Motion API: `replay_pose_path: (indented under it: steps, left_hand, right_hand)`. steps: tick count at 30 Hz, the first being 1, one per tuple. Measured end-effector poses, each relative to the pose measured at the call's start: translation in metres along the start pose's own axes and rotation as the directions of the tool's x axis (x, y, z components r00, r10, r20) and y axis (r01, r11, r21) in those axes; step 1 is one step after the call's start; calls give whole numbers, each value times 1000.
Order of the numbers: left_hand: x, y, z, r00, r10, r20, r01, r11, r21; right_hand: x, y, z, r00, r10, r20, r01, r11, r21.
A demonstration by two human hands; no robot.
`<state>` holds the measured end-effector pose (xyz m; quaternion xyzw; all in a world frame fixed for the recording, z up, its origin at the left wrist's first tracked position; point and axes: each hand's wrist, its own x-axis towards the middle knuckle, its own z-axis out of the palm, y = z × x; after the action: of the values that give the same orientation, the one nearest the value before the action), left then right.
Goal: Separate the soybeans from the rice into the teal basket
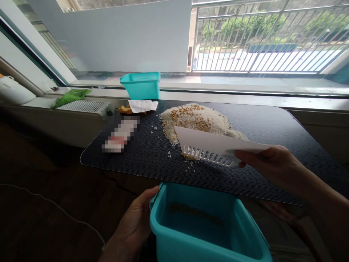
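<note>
My right hand point(268, 163) grips a white slotted scoop point(215, 147) whose edge rests on the dark table point(136, 160), against the near side of a pile of white rice mixed with yellow grains point(196, 120). A few yellow grains lie under the scoop's slots. My left hand point(136, 222) holds the rim of a teal plastic bin point(204, 225) just below the table's front edge. Inside that bin lies a thin line of yellow grains. Loose rice grains are scattered around the pile.
A second teal bin point(141, 85) stands on the window ledge at the back. Near it lie a white paper point(143, 105), an orange scrap point(124, 109) and a blurred packet point(121, 134). A green cloth point(71, 96) lies on the left ledge. A white cable point(54, 207) runs across the floor.
</note>
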<state>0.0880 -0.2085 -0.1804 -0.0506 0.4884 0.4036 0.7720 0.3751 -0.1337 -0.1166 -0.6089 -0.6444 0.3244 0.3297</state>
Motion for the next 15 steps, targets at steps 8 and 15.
replay_pose_path:
  steps: [8, 15]
  left_hand:
    - [1, 1, -1, 999, -28, 38, 29, 999, -27]
    - [-2, 5, -4, 999, 12, 30, -11, 999, -33]
  right_hand:
    - [-7, -10, -3, 999, 19, -31, -19, 1000, 16]
    - [3, -6, 8, 998, -58, 32, 59, 998, -36]
